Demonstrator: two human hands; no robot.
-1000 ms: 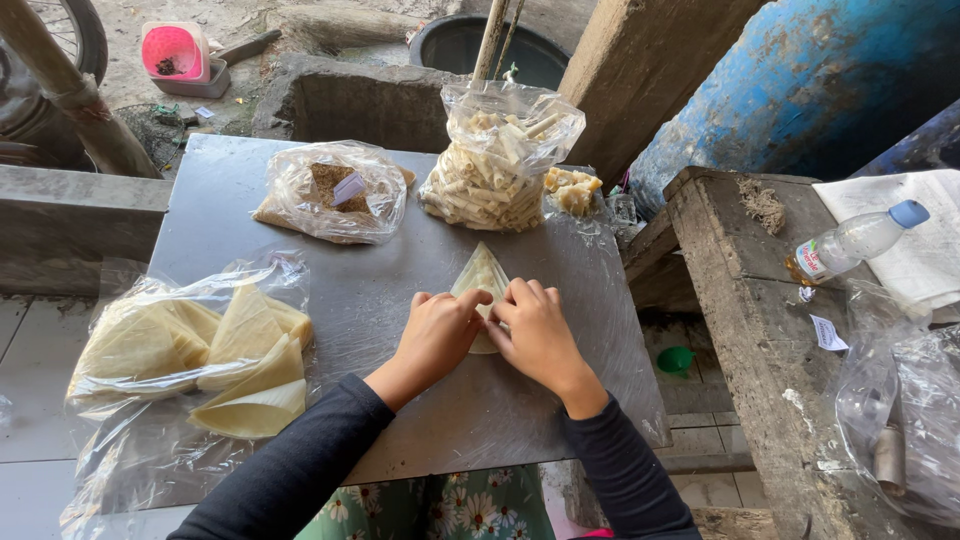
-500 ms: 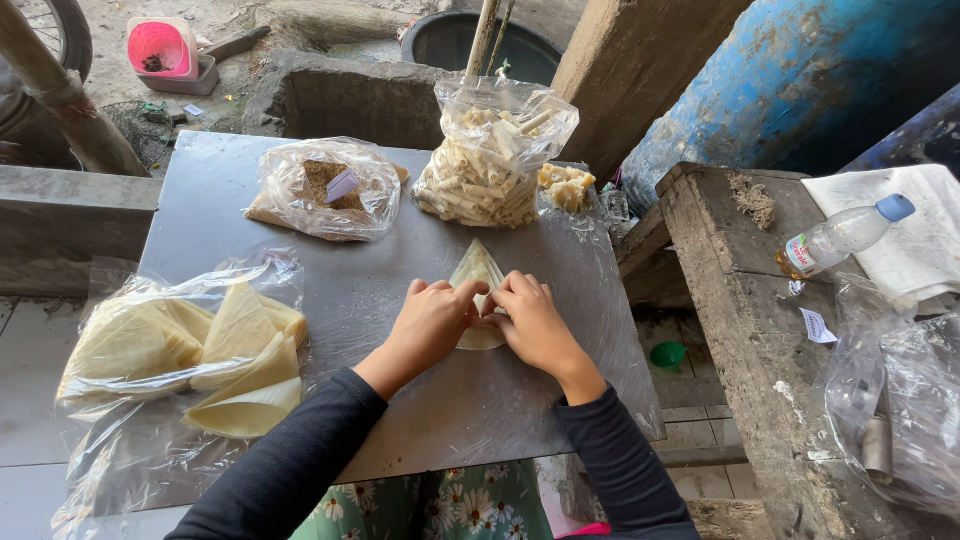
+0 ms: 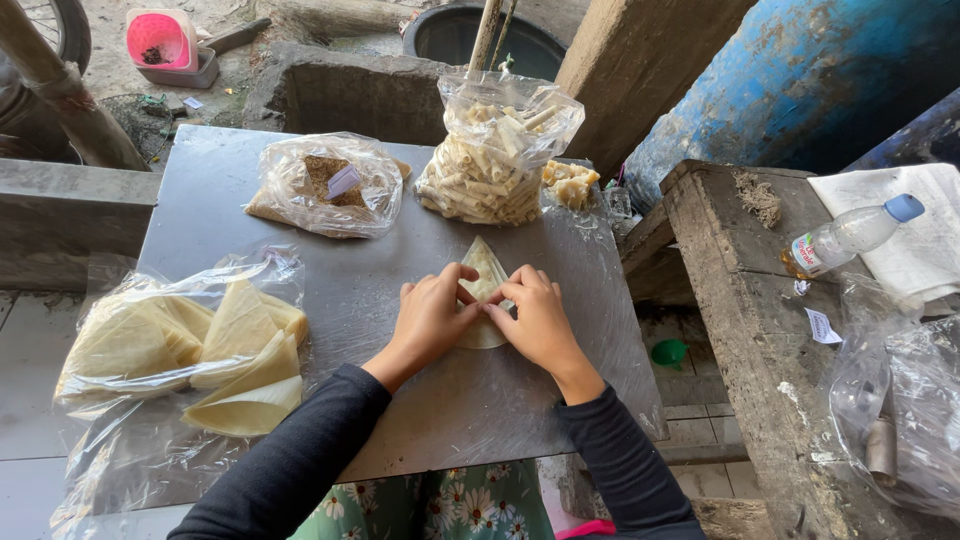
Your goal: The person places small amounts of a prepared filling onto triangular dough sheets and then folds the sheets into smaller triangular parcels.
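Both my hands are down on one pale triangular wrapper (image 3: 486,285) lying flat on the grey bench (image 3: 380,290), its point aimed away from me. My left hand (image 3: 432,318) has its grip pinched narrow on the wrapper's left edge, thumb and forefinger pressing it inward; my right hand (image 3: 538,322) does the same from the right, its grip folded over the edge. The fingertips nearly meet over the middle. I judge this to be the folding step: the sides coming in over whatever filling is hidden beneath my fingers. The next move calls for even pressure, so the thin sheet does not tear. More wrappers (image 3: 200,345) wait in the plastic bag to my left, finished rolls (image 3: 490,165) bagged ahead.
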